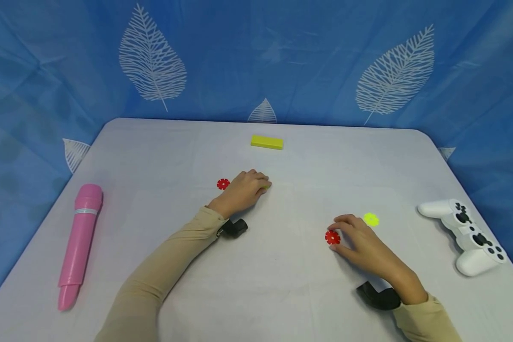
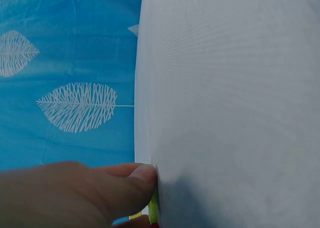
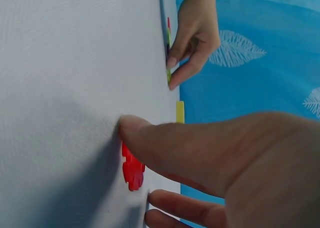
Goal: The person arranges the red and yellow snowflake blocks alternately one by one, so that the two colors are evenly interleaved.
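In the head view my left hand [image 1: 247,189] pinches a yellow-green plastic disc [image 1: 266,187], mostly hidden by the fingers and close to the table. The left wrist view shows only a sliver of that disc [image 2: 153,208] by the thumb. A red notched, flower-shaped disc [image 1: 223,184] lies just left of this hand. My right hand [image 1: 363,244] pinches another red flower-shaped disc [image 1: 332,237] by its edges, between thumb and forefinger; the right wrist view has the disc [image 3: 133,170] partly behind the thumb. Beyond the right hand's knuckles lies a yellow-green flower-shaped disc [image 1: 371,219].
A yellow block [image 1: 267,142] lies near the back edge of the white table [image 1: 256,294]. To the left is a pink microphone-shaped object [image 1: 80,247]; a white game controller [image 1: 466,237] sits at the right edge. Behind hangs a blue leaf-patterned cloth [image 1: 256,57].
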Demonstrator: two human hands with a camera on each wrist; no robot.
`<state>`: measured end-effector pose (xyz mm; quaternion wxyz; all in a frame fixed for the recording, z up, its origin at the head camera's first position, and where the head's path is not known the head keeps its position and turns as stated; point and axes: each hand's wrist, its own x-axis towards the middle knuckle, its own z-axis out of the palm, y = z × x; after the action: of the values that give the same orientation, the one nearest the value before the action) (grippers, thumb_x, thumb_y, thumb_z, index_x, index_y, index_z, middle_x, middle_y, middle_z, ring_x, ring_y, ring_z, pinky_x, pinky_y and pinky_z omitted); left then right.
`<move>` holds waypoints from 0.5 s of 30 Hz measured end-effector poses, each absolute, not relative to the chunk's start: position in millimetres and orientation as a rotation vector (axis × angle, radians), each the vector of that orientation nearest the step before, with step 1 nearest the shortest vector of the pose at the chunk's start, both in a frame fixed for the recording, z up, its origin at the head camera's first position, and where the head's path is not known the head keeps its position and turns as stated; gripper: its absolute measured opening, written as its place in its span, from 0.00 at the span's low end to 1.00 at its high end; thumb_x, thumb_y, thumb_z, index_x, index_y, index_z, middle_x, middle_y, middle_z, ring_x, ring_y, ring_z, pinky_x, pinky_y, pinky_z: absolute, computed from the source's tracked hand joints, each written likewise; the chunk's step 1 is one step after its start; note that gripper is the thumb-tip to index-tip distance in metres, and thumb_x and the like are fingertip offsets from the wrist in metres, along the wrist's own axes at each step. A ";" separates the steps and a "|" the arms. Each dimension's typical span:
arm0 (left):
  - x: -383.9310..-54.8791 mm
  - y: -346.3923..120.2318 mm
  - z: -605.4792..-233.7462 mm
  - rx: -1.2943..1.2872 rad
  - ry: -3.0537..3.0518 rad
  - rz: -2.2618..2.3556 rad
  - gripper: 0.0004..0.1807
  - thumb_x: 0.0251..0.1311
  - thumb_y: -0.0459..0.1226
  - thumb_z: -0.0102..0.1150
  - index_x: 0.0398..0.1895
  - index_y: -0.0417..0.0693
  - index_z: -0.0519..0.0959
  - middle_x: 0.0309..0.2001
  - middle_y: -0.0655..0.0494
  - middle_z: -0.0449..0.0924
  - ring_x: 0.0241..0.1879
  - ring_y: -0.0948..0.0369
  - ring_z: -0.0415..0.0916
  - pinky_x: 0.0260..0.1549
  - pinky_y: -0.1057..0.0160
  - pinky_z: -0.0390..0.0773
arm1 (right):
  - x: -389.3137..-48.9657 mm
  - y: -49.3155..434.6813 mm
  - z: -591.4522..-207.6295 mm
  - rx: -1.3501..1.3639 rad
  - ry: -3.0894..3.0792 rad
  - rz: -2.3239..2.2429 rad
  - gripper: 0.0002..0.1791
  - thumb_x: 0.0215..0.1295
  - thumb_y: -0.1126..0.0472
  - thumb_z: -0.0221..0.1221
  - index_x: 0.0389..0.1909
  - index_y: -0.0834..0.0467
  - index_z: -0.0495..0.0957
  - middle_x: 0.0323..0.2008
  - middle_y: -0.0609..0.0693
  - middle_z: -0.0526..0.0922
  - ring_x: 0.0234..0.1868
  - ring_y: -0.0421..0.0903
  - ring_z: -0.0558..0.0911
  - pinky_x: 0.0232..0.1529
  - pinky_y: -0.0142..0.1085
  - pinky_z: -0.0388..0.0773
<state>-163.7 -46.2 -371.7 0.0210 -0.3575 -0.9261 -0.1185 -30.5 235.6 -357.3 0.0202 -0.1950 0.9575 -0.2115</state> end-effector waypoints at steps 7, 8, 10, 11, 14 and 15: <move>-162.6 -45.9 -370.7 -1.108 -2.867 -0.371 0.13 0.60 0.35 0.54 0.48 0.48 0.80 0.51 0.53 0.79 0.50 0.56 0.74 0.48 0.57 0.74 | -30.3 233.1 -360.1 -0.571 3.006 -0.747 0.12 0.45 0.63 0.67 0.33 0.55 0.77 0.42 0.52 0.73 0.47 0.49 0.70 0.46 0.42 0.66; -162.5 -45.8 -370.5 -1.106 -2.869 -0.371 0.13 0.60 0.35 0.54 0.48 0.48 0.80 0.51 0.53 0.79 0.50 0.56 0.74 0.48 0.57 0.74 | -30.2 233.1 -360.1 -0.546 3.002 -0.758 0.12 0.45 0.63 0.67 0.33 0.55 0.78 0.41 0.51 0.73 0.46 0.48 0.69 0.46 0.41 0.65; -162.4 -45.5 -370.3 -1.099 -2.876 -0.379 0.14 0.60 0.35 0.54 0.48 0.48 0.80 0.51 0.53 0.79 0.50 0.56 0.74 0.49 0.57 0.74 | -30.6 233.3 -359.9 -0.490 2.978 -0.780 0.14 0.46 0.63 0.67 0.35 0.55 0.78 0.39 0.50 0.72 0.43 0.45 0.69 0.43 0.38 0.66; -162.4 -45.4 -370.3 -1.095 -2.880 -0.381 0.14 0.60 0.36 0.54 0.48 0.48 0.79 0.51 0.53 0.79 0.50 0.56 0.74 0.49 0.57 0.74 | -30.7 233.5 -359.6 -0.455 2.963 -0.786 0.14 0.46 0.62 0.67 0.37 0.55 0.78 0.38 0.49 0.72 0.42 0.44 0.68 0.41 0.37 0.66; -162.6 -45.2 -370.4 -1.089 -2.889 -0.389 0.14 0.60 0.36 0.54 0.49 0.48 0.79 0.51 0.53 0.79 0.51 0.56 0.74 0.49 0.57 0.73 | -31.1 234.3 -358.7 -0.365 2.927 -0.787 0.16 0.48 0.60 0.67 0.40 0.56 0.77 0.36 0.49 0.71 0.38 0.42 0.65 0.37 0.33 0.65; -162.9 -45.0 -370.6 -1.088 -2.890 -0.391 0.14 0.60 0.37 0.54 0.49 0.48 0.79 0.51 0.53 0.79 0.50 0.56 0.74 0.49 0.57 0.73 | -31.3 234.8 -358.9 -0.348 2.917 -0.788 0.17 0.48 0.59 0.67 0.40 0.56 0.77 0.35 0.49 0.71 0.37 0.42 0.65 0.35 0.32 0.64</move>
<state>-162.9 -45.0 -370.6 0.0145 -0.3495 -0.9284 -0.1256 -31.3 234.8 -358.9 0.0501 -0.1142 0.9578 -0.2589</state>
